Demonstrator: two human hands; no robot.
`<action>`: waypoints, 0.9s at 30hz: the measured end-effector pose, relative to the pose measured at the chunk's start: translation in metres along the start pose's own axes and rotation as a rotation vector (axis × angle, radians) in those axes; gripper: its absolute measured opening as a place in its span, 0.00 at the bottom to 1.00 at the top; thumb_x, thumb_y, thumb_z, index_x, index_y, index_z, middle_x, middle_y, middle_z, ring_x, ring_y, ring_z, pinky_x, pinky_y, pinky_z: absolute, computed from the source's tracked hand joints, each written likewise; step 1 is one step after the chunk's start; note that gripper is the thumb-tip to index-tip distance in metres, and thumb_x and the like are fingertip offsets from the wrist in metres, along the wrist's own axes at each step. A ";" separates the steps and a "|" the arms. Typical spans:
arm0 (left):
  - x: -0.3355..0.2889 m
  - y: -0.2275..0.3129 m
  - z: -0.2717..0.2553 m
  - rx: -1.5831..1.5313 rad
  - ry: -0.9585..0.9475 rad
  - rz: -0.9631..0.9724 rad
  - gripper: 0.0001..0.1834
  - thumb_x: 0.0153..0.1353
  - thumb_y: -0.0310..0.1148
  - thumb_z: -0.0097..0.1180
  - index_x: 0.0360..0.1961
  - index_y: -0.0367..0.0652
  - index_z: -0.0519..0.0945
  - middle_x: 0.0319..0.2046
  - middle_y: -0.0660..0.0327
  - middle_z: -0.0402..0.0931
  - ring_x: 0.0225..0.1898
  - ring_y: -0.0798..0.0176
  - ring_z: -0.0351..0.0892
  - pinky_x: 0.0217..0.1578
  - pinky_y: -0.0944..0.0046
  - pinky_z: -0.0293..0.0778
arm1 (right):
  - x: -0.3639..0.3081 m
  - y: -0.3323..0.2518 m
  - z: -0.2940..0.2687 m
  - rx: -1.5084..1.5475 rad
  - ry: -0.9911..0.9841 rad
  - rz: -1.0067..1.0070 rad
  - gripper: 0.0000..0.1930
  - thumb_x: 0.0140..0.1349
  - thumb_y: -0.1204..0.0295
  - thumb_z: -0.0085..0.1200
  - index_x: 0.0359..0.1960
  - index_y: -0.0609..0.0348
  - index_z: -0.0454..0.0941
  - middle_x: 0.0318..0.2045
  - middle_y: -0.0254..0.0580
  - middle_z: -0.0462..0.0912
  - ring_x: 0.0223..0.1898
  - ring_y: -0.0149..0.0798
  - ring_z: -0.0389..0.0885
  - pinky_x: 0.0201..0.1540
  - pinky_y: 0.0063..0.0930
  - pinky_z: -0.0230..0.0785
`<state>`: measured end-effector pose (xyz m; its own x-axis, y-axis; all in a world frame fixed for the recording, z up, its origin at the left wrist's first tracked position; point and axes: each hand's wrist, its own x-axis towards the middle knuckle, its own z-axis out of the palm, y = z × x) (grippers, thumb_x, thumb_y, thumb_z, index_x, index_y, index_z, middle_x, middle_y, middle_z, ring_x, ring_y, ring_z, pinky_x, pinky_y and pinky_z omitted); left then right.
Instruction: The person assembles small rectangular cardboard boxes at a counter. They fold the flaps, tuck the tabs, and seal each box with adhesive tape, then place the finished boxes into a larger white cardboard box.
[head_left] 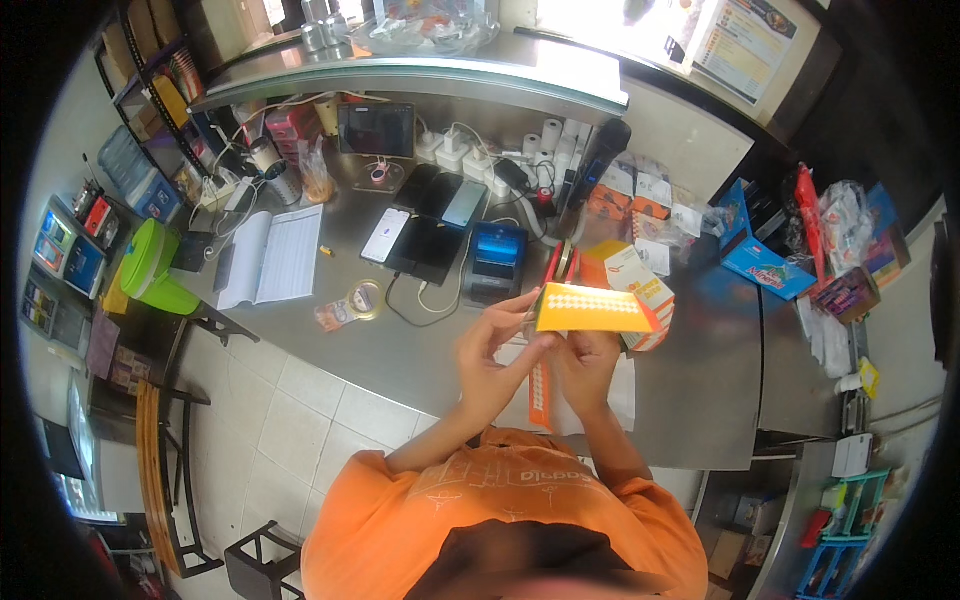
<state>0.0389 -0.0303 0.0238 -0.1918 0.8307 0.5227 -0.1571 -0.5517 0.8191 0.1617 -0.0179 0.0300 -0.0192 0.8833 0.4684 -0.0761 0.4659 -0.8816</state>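
Note:
Over the front of the steel counter, a yellow-orange paperboard carton [595,310] with a white pattern is between my hands. My left hand [498,348] pinches its left end, thumb toward me. My right hand [588,365] is closed under its near edge, with some fingers hidden behind the board. Just beyond stands a white, yellow and orange carton [645,295], partly covered by the one I hold. Below my hands lie white sheets [615,390] and an orange patterned strip [540,392]; I cannot tell whether the strip belongs to the held carton.
The steel counter [690,400] carries a payment terminal [496,262], several phones [385,236], a tape roll [365,298] and an open notebook [268,258]. Packets [640,200] and a blue box [765,255] sit right. A green bin [155,270] and black stool [265,560] are left.

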 end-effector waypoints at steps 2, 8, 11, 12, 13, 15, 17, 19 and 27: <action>-0.001 -0.001 -0.002 0.216 0.052 0.088 0.11 0.58 0.20 0.64 0.43 0.34 0.80 0.53 0.48 0.80 0.51 0.58 0.83 0.44 0.65 0.79 | 0.000 -0.003 0.000 -0.064 -0.017 -0.018 0.09 0.61 0.78 0.60 0.43 0.66 0.81 0.40 0.39 0.84 0.41 0.31 0.80 0.44 0.25 0.71; 0.002 -0.008 -0.015 0.532 -0.046 0.373 0.12 0.55 0.19 0.65 0.41 0.35 0.80 0.49 0.48 0.82 0.43 0.55 0.87 0.39 0.68 0.79 | -0.002 -0.002 -0.002 -0.004 0.007 0.098 0.09 0.61 0.78 0.60 0.43 0.65 0.82 0.38 0.40 0.84 0.40 0.32 0.81 0.44 0.26 0.72; 0.004 -0.012 -0.019 0.666 -0.040 0.414 0.11 0.55 0.20 0.65 0.40 0.37 0.80 0.48 0.51 0.83 0.40 0.56 0.87 0.37 0.68 0.79 | -0.003 0.001 0.001 -0.075 0.027 0.033 0.09 0.60 0.80 0.60 0.43 0.65 0.82 0.39 0.42 0.84 0.39 0.34 0.82 0.42 0.26 0.73; 0.005 -0.012 -0.022 0.681 -0.001 0.428 0.11 0.55 0.20 0.65 0.39 0.37 0.80 0.47 0.51 0.83 0.39 0.56 0.87 0.36 0.68 0.79 | -0.004 0.001 0.002 -0.233 0.005 -0.060 0.09 0.60 0.81 0.60 0.43 0.65 0.82 0.40 0.42 0.83 0.39 0.34 0.82 0.42 0.26 0.73; 0.008 -0.013 -0.026 0.711 0.041 0.413 0.10 0.55 0.20 0.65 0.38 0.37 0.79 0.46 0.51 0.84 0.38 0.56 0.87 0.36 0.68 0.79 | -0.005 0.001 0.003 -0.378 -0.016 -0.123 0.10 0.59 0.82 0.61 0.43 0.65 0.81 0.40 0.43 0.83 0.39 0.34 0.81 0.42 0.26 0.73; 0.013 -0.011 -0.036 0.804 0.136 0.393 0.08 0.55 0.19 0.64 0.34 0.38 0.78 0.44 0.53 0.85 0.37 0.58 0.86 0.36 0.69 0.79 | -0.010 -0.004 0.002 -0.585 -0.021 -0.563 0.11 0.57 0.83 0.62 0.42 0.63 0.81 0.39 0.42 0.82 0.39 0.38 0.80 0.42 0.28 0.72; 0.019 -0.008 -0.042 0.693 0.213 0.316 0.07 0.55 0.19 0.63 0.32 0.38 0.77 0.44 0.53 0.85 0.36 0.59 0.86 0.37 0.69 0.80 | -0.012 -0.010 0.000 -0.738 0.174 -0.873 0.13 0.53 0.83 0.64 0.41 0.61 0.81 0.38 0.40 0.81 0.40 0.41 0.79 0.43 0.30 0.71; 0.021 -0.003 -0.041 0.456 0.305 0.189 0.07 0.55 0.18 0.62 0.29 0.39 0.76 0.40 0.55 0.85 0.41 0.61 0.85 0.41 0.67 0.81 | -0.008 -0.014 -0.003 -0.637 0.414 -0.669 0.14 0.50 0.82 0.66 0.40 0.60 0.80 0.37 0.40 0.80 0.42 0.43 0.77 0.45 0.32 0.70; 0.037 0.006 -0.038 0.695 -0.022 0.697 0.05 0.48 0.22 0.65 0.29 0.39 0.82 0.31 0.60 0.82 0.42 0.54 0.81 0.47 0.53 0.80 | 0.025 -0.022 -0.021 -0.745 -0.137 -0.680 0.10 0.50 0.81 0.61 0.35 0.58 0.83 0.31 0.36 0.82 0.34 0.40 0.81 0.35 0.31 0.74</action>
<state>-0.0057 -0.0053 0.0391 -0.0057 0.3409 0.9401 0.5905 -0.7575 0.2783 0.1842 -0.0045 0.0598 -0.3206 0.4268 0.8456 0.5256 0.8229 -0.2160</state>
